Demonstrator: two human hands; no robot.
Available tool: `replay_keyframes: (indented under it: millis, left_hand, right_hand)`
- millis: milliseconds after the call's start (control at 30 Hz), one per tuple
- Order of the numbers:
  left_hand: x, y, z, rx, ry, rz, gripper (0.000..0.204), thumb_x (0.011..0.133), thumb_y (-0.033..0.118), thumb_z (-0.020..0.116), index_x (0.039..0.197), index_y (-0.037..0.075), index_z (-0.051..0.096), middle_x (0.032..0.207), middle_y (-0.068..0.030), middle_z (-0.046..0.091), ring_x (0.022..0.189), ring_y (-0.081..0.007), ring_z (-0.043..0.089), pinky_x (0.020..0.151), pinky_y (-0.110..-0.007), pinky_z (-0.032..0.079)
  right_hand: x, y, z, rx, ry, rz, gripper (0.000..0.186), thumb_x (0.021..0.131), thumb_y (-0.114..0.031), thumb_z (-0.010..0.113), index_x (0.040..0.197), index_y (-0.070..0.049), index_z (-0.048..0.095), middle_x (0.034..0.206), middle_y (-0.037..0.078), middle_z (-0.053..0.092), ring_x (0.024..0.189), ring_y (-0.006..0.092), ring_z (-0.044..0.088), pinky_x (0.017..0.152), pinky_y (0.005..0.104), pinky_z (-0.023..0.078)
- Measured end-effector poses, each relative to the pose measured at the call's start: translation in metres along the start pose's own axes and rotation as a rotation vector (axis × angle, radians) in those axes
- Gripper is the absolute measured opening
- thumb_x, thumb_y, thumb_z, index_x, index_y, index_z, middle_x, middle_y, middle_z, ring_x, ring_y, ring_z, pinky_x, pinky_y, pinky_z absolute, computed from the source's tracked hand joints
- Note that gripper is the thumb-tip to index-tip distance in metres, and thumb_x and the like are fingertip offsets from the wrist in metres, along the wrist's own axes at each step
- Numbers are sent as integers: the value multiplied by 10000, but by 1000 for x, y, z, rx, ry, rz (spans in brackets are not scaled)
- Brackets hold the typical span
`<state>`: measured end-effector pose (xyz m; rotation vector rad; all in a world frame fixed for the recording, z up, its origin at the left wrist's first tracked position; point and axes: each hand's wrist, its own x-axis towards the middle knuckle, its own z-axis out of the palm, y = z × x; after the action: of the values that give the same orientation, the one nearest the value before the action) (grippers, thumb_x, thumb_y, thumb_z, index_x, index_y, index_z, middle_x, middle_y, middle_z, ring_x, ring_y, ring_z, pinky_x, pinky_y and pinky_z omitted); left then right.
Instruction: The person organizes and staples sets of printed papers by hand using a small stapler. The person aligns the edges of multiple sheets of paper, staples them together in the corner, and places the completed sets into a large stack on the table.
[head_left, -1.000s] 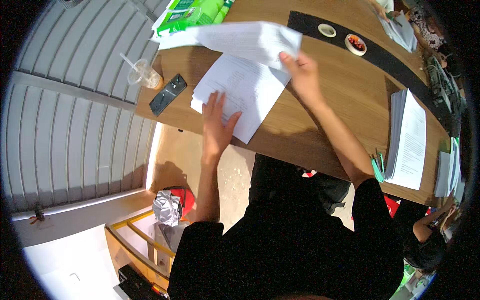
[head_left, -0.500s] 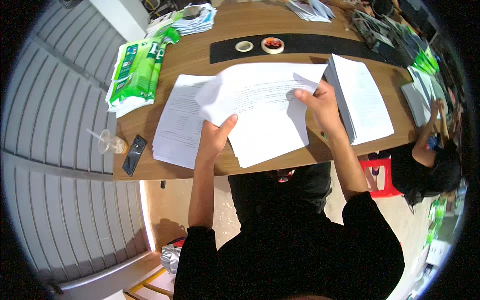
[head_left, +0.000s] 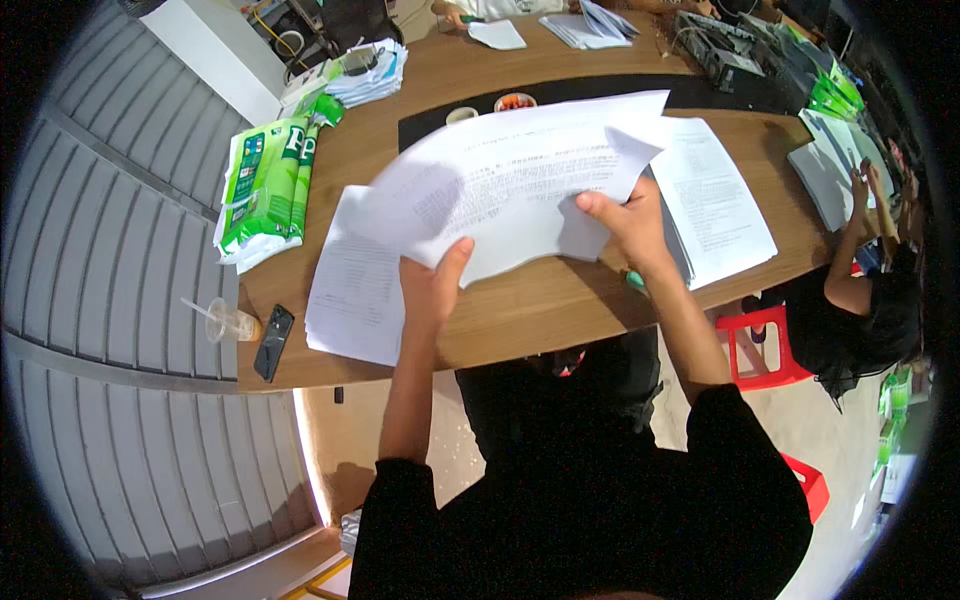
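Slipping from sight

Hiding most fingers of the left hand (head_left: pixel 428 285) and right hand (head_left: pixel 638 228) behind the held sheets (head_left: pixel 525 215); leaving printed lines (head_left: pixel 570 162) too small to read. Partly covering a tape roll (head_left: pixel 460 114). Cutting off a co-worker's white top (head_left: pixel 497 9) at the upper edge.

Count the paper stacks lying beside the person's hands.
2: the left stack beside the left hand, the right stack beside the right hand. The held sheets partly cover both and may hide more.

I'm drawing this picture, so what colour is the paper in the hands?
The paper is white with dark printed lines, seen best in the head view.
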<state>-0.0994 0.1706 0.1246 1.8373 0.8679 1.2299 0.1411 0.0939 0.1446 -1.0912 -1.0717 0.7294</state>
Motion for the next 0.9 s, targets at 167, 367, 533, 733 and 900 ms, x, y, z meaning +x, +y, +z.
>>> replay_keyframes:
  millis: [167,367,533,733,900]
  left_hand:
    - [-8,-29,20,-185,13,-11,361,849,79,661,1165,-68,567,1139,-130,616,1048,-212,571,923,-329,437]
    - [-27,-42,17,-231,-33,-124,396,837,76,684,1182,-70,552,1139,-125,614,1040,-189,567,916,-321,443]
    - [-24,-44,31,-193,1,-81,401,827,63,702,1178,-68,561,1136,-113,614,1039,-188,567,919,-317,442]
    - [-22,-44,30,-204,-37,-140,400,820,32,701,1181,-61,557,1127,-111,611,1027,-187,567,927,-315,442]
    - [-24,-49,32,-230,-25,-121,366,821,34,699,1153,-60,576,1123,-110,614,1022,-182,567,920,-311,444]
  right_hand:
    - [-11,26,-12,-110,-14,0,327,790,-193,779,1018,25,692,967,112,710,876,146,649,787,289,511]
    - [-19,27,-11,-39,-38,136,287,812,-175,754,1017,16,695,960,94,710,853,145,646,775,291,510]
    - [-20,45,-23,-73,-21,35,371,815,-201,753,1101,17,661,1042,109,690,964,158,618,852,313,485]
    - [14,-13,-42,16,-163,-261,508,891,-375,662,1201,13,555,1054,58,619,965,124,567,847,284,460]
    - [11,-44,-19,-6,-98,-284,628,880,-574,583,1128,4,580,989,52,619,928,111,575,797,250,440]
